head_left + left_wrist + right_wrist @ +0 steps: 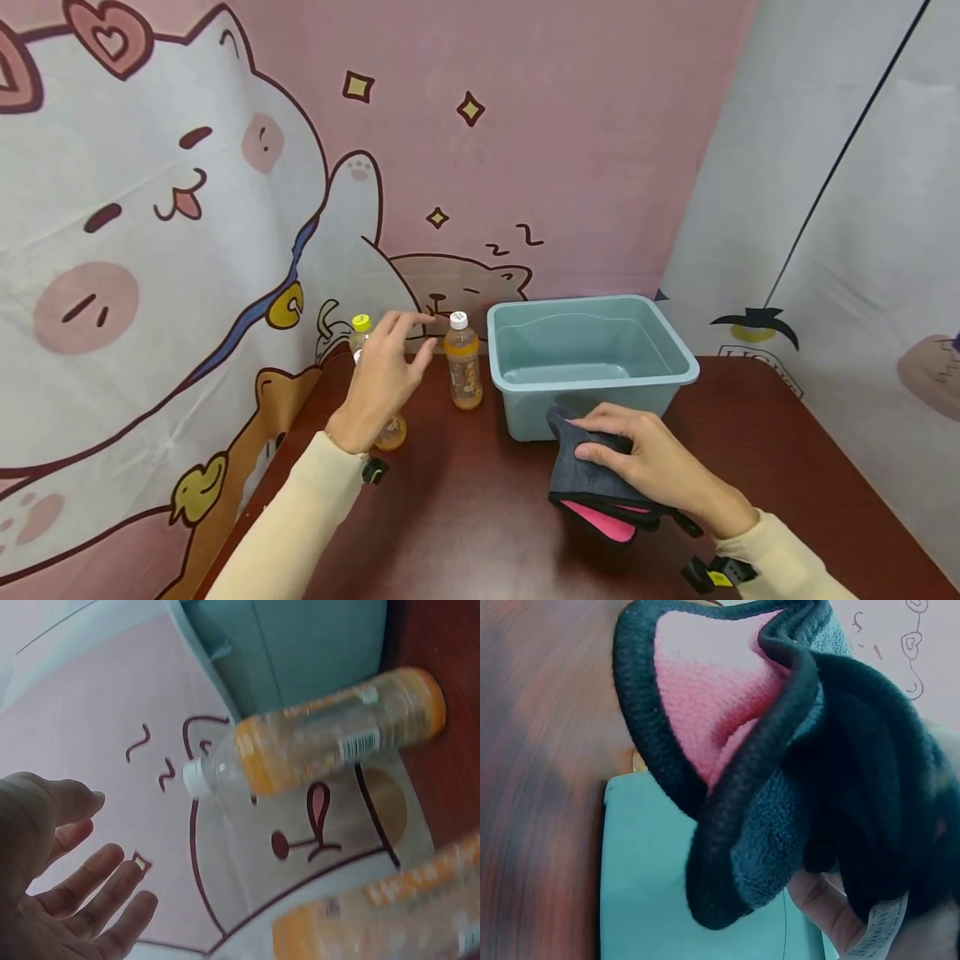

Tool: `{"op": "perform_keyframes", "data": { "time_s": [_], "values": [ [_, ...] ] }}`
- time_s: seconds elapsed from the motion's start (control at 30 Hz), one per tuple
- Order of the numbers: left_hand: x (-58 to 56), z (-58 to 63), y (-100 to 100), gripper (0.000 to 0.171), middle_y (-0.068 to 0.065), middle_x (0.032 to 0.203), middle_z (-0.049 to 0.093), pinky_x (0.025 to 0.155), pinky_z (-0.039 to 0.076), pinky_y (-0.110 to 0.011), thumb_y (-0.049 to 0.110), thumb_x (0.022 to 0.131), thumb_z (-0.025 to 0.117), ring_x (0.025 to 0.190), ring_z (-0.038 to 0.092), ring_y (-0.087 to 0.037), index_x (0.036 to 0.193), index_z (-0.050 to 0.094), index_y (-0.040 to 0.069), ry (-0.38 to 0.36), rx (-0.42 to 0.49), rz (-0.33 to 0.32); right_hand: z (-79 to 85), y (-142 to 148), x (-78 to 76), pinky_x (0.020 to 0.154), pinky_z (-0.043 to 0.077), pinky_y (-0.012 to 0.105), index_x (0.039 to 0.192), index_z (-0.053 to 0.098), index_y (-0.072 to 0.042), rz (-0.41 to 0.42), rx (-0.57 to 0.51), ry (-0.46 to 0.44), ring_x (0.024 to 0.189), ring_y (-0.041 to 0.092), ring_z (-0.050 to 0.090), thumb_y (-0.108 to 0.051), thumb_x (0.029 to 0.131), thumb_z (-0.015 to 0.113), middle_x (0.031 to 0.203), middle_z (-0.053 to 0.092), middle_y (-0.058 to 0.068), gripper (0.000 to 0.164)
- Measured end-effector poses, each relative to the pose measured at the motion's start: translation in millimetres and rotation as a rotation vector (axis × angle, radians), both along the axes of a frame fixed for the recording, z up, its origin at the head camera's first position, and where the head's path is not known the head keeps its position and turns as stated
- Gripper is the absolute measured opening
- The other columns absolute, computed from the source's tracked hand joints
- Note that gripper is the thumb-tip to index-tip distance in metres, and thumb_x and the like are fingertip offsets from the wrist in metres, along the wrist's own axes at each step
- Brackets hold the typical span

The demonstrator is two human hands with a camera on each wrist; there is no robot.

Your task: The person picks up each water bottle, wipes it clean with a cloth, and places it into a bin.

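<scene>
"Cloth (pixel 581 467) in the head view: where is it, and how is it held?"

"Over the table (pixel 465 517), right of the middle, in front of the tub (pixel 525 410). The right hand (pixel 645 454) pinches it from above, probably why it sags in folds and shows pink below. Whether it touches the tub, I can't tell."

"And the left hand (pixel 382 375)?"

"Holding nothing, thumb and fingers apart. It's near the table's far left corner, hiding part of a front bottle (pixel 392 434); a yellow cap (pixel 362 322) shows behind. A white-capped bottle (pixel 466 371) stands by the far edge, between that hand and the tub, upright on its base, so likely needing no steadying."

"Left wrist view?"

"Same hand, fingers loosely bent, empty, apart from two bottles. They look toppled only because the camera is turned, I'd judge."

"Right wrist?"

"Mostly cloth, its black hem curling, a white tag (pixel 881 930) by the fingers (pixel 821 900). Gripping one part seems to let the loose edges flop."
</scene>
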State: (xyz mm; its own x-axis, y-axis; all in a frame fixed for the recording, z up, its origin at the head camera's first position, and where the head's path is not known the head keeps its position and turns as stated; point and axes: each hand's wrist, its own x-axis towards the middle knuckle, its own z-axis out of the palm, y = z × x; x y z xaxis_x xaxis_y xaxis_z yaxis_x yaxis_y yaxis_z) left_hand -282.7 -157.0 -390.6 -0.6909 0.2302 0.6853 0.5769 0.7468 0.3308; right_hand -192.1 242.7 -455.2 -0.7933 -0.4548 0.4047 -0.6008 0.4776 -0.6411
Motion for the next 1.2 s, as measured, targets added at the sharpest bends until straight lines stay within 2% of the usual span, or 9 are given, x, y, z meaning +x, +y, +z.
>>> {"op": "perform_keyframes", "data": {
  "time_s": [0.2, 0.37, 0.43, 0.57, 0.7, 0.87, 1.0, 1.2],
  "values": [
    [3.3, -3.0, -30, 0.035, -0.018, 0.132, 0.075, 0.079, 0.062, -0.047, 0.012, 0.106, 0.088, 0.101, 0.071, -0.035, 0.138, 0.077, 0.008, 0.026, 0.001, 0.074, -0.7, -3, -0.5, 0.070, 0.061, 0.023, 0.141, 0.085, -0.027, -0.005, 0.019, 0.026, 0.096, 0.002, 0.072, -0.022, 0.106, 0.089, 0.120, 0.080, -0.015, 0.036],
    [4.0, -11.3, -51, 0.036, -0.020, 0.131, 0.075, 0.092, 0.064, -0.058, 0.011, 0.103, 0.091, 0.110, 0.073, -0.043, 0.136, 0.078, 0.007, 0.003, 0.020, 0.107, 0.5, -6, 0.0, 0.072, 0.061, 0.023, 0.141, 0.085, -0.026, 0.001, 0.022, 0.026, 0.096, 0.002, 0.072, -0.022, 0.106, 0.089, 0.119, 0.080, -0.015, 0.036],
    [5.5, -14.8, -58, 0.038, -0.022, 0.132, 0.075, 0.092, 0.065, -0.059, 0.012, 0.102, 0.092, 0.113, 0.074, -0.043, 0.137, 0.078, 0.007, -0.015, 0.024, 0.118, 0.5, -8, 0.4, 0.073, 0.061, 0.023, 0.141, 0.085, -0.025, 0.003, 0.021, 0.018, 0.096, 0.002, 0.072, -0.022, 0.106, 0.089, 0.119, 0.080, -0.015, 0.036],
    [8.9, -19.7, -67, 0.040, -0.023, 0.133, 0.074, 0.078, 0.060, -0.046, 0.013, 0.103, 0.091, 0.099, 0.070, -0.039, 0.140, 0.076, 0.007, -0.070, 0.033, 0.129, -0.5, -12, 0.6, 0.073, 0.062, 0.024, 0.141, 0.085, -0.026, 0.012, 0.012, 0.002, 0.096, 0.003, 0.072, -0.023, 0.106, 0.089, 0.120, 0.080, -0.015, 0.035],
    [9.8, -23.3, -71, 0.040, -0.021, 0.126, 0.073, 0.075, 0.057, -0.041, 0.012, 0.104, 0.090, 0.093, 0.068, -0.037, 0.140, 0.075, 0.006, -0.120, 0.052, 0.144, -2.6, -16, -0.2, 0.074, 0.061, 0.023, 0.141, 0.085, -0.027, 0.019, 0.007, 0.000, 0.097, 0.003, 0.073, -0.025, 0.107, 0.089, 0.120, 0.080, -0.016, 0.034],
    [9.6, -26.2, -73, 0.037, -0.023, 0.120, 0.072, 0.087, 0.073, -0.052, 0.005, 0.102, 0.089, 0.102, 0.078, -0.039, 0.135, 0.074, 0.001, -0.157, 0.089, 0.138, -5.6, -17, -0.6, 0.076, 0.061, 0.023, 0.141, 0.085, -0.028, 0.020, 0.012, 0.000, 0.097, 0.002, 0.072, -0.027, 0.107, 0.089, 0.118, 0.080, -0.017, 0.035],
    [9.7, -26.5, -73, 0.037, -0.024, 0.120, 0.072, 0.089, 0.074, -0.055, 0.001, 0.100, 0.090, 0.106, 0.082, -0.040, 0.133, 0.073, -0.003, -0.163, 0.118, 0.114, -6.3, -17, -0.5, 0.075, 0.061, 0.023, 0.142, 0.085, -0.027, 0.015, 0.016, 0.005, 0.096, 0.002, 0.072, -0.027, 0.106, 0.089, 0.118, 0.079, -0.017, 0.035],
    [11.8, -26.1, -69, 0.032, -0.024, 0.119, 0.074, 0.086, 0.075, -0.053, 0.001, 0.100, 0.091, 0.106, 0.083, -0.039, 0.126, 0.073, -0.001, -0.152, 0.115, 0.115, -6.4, -18, -2.8, 0.075, 0.060, 0.023, 0.142, 0.084, -0.027, 0.002, 0.024, 0.024, 0.096, 0.002, 0.072, -0.027, 0.106, 0.089, 0.119, 0.079, -0.018, 0.036]
  ]
}}
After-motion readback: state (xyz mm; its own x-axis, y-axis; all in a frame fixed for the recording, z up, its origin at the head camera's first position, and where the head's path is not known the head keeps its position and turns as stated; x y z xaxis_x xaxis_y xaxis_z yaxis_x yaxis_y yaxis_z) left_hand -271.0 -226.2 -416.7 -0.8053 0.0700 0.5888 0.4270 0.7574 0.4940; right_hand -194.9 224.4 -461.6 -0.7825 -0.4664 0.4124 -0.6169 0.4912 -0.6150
